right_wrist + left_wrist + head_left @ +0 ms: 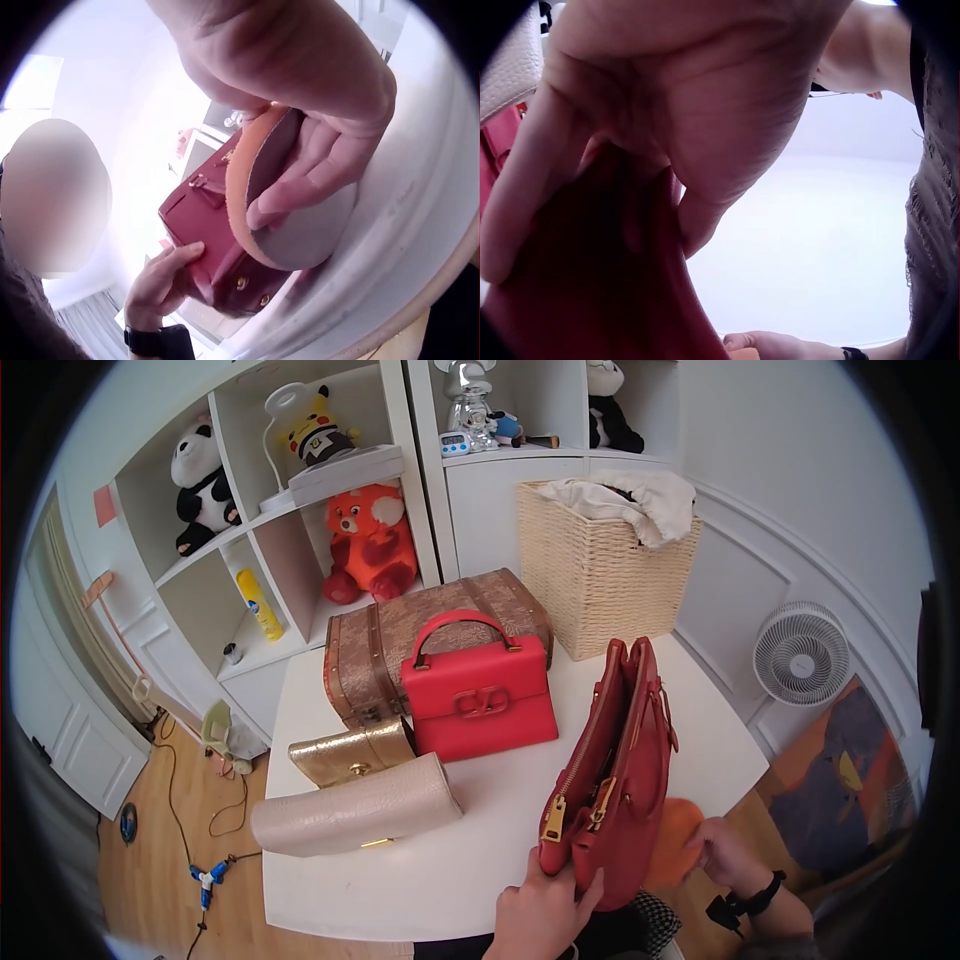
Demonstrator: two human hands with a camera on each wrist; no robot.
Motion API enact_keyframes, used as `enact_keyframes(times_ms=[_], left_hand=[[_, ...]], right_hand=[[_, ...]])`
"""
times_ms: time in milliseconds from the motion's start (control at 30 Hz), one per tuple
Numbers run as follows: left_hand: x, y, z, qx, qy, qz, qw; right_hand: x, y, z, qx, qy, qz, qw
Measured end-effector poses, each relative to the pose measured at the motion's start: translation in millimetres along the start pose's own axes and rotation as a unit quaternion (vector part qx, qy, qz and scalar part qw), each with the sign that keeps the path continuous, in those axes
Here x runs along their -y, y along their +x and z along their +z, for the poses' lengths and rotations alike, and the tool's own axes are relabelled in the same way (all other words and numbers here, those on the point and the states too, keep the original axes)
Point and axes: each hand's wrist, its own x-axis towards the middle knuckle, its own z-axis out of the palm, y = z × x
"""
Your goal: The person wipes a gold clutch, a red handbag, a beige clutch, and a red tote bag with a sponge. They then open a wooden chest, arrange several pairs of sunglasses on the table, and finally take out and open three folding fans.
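A dark red handbag (pixel 630 790) with gold zips stands at the table's right front, its top parted. My left hand (pixel 540 915) grips its near end, thumb on one side and fingers on the other; the left wrist view shows this hand (pixel 682 97) over the red leather (pixel 592 277). Beside the bag's right face, my right hand (pixel 728 855) pinches a round orange piece (pixel 675 845). In the right wrist view this hand (pixel 300 97) has its thumb outside and fingers inside the curved orange piece (pixel 238 180), whose inner face is greyish, close to the bag (pixel 206 232).
On the white table (pixel 350 895) are a pale pink bag (pixel 355 815), a gold bag (pixel 350 752), a bright red handbag (pixel 480 705) and a brown patterned case (pixel 380 650). Behind stand a wicker basket (pixel 600 575) and shelves with plush toys. A fan (pixel 802 653) is at right.
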Motion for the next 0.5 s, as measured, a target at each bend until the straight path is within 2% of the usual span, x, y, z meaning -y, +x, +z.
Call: enact_keyframes(times_ms=[100,167,200,233,300,333,367,400,433,500], left_hand=[[2,0,-12,0.038,0.036,-0.024,0.998],[4,-1,-16,0.064,0.044,-0.031,0.996],[5,-1,-18,0.090,0.053,-0.038,0.994],[5,-2,-18,0.088,0.054,-0.040,0.994],[5,-3,-19,0.119,0.067,-0.031,0.990],[7,-4,-18,0.120,0.067,-0.032,0.990],[10,-5,-16,0.124,0.071,-0.034,0.989],[12,-5,-15,0.127,0.075,-0.035,0.988],[12,-6,-16,0.126,0.075,-0.035,0.989],[12,-6,-17,0.112,0.058,-0.030,0.992]], right_hand=[[27,-1,7,-0.018,0.035,-0.028,0.999],[38,-2,16,-0.075,-0.030,-0.152,0.985],[46,-6,30,-0.092,-0.051,-0.186,0.977],[49,-3,34,-0.090,-0.052,-0.186,0.977],[51,1,38,-0.164,-0.161,-0.378,0.897],[49,4,43,-0.203,-0.184,-0.410,0.870],[49,2,48,-0.203,-0.184,-0.410,0.870],[50,-1,53,-0.201,-0.391,-0.469,0.766],[50,-2,57,-0.187,-0.575,-0.502,0.618],[38,5,61,-0.160,-0.600,-0.487,0.614]])
